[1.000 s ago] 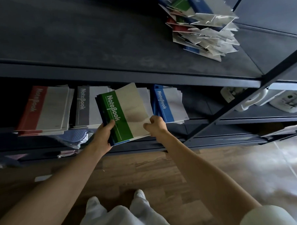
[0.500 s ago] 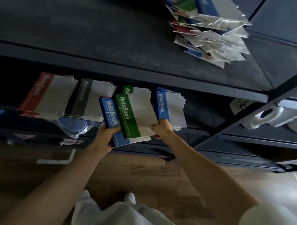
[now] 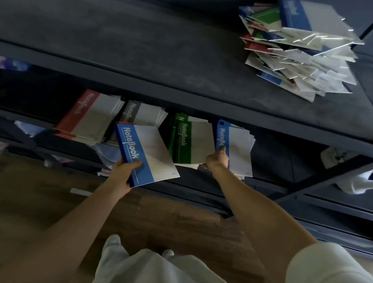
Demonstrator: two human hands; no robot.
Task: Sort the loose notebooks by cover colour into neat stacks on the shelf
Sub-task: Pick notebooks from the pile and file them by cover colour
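Dark shelf (image 3: 134, 47) boards fill the view above a wooden floor (image 3: 44, 190). On the upper board, far right, the loose pile (image 3: 301, 50) lies fanned and skewed, with blue, green and red covers mixed. If you tug one from its middle, the top ones will likely slide off.

On the lower board four stacks sit side by side: red stack (image 3: 90, 117) at the left, then grey stack (image 3: 144, 115), green stack (image 3: 190, 143) and blue stack (image 3: 239, 147) at the right. None is squared, so a nudge could spill their ragged edges towards you.

You hold the blue notebook (image 3: 145, 153) in the air, tilted, in front of the grey stack. Your left hand (image 3: 125, 174) grips only its near spine corner, thumb on the cover. That small hold could let it droop or drop to the floor.

Its home is at the right, past the green stack and your right hand (image 3: 217, 159), so a low swing may clip either. That hand is curled at the green stack's near right corner, just beside the blue stack. Whether it pinches a cover or only pushes, you cannot tell. Drawing it back fast could drag the top green notebook out.
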